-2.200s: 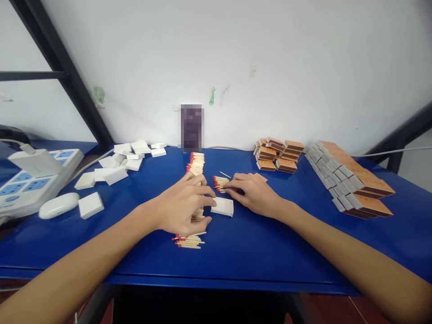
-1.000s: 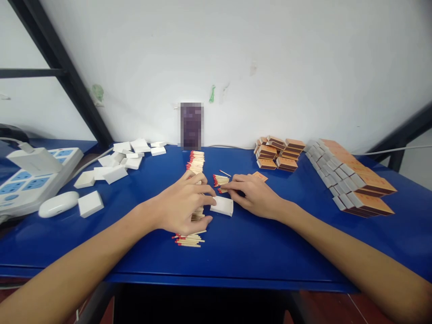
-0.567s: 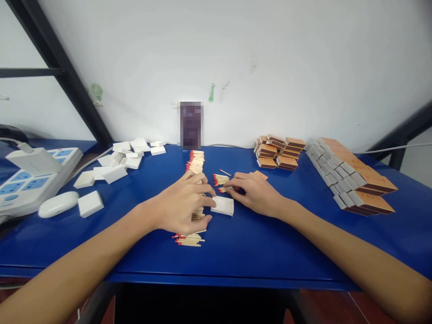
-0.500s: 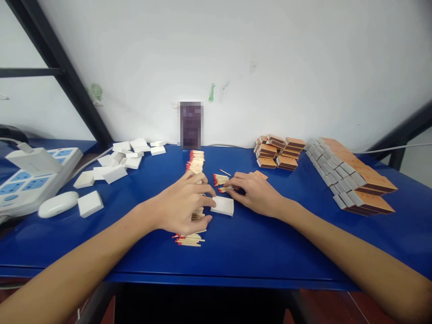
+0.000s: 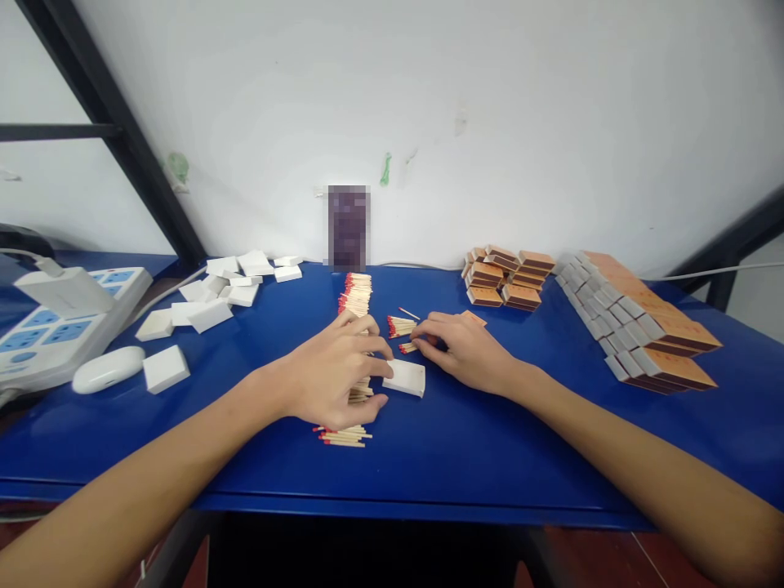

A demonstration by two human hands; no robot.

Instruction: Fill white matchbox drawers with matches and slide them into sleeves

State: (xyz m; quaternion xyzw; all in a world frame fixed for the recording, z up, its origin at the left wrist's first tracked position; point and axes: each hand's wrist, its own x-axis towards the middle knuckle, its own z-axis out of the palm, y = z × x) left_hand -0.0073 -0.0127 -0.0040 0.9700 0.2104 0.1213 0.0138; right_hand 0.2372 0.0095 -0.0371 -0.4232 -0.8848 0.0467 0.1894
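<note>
My left hand (image 5: 334,371) arches over a long row of red-tipped matches (image 5: 355,296), its fingers apart. One fingertip touches the left end of a small white matchbox tray (image 5: 407,377) lying on the blue table. Thumb and fingers of my right hand (image 5: 462,347) are pinched on a small bunch of matches (image 5: 407,348), heads pointing left, just beyond the tray. Another small pile of matches (image 5: 400,327) lies behind that bunch. More matches (image 5: 344,436) stick out below my left hand. Partly behind my right hand is an orange matchbox piece (image 5: 475,318).
White trays (image 5: 210,315) lie scattered at the left, near a power strip (image 5: 55,327) and a white rounded case (image 5: 109,370). Filled-looking matchboxes (image 5: 508,278) are piled at the back, and a larger stack of matchboxes (image 5: 679,327) stands at the right. A pixelated dark panel (image 5: 348,227) leans against the wall.
My right fingers have drawn slightly closer together on the small bunch of matches. My left hand stays at the tray, and the view has shifted very slightly.
</note>
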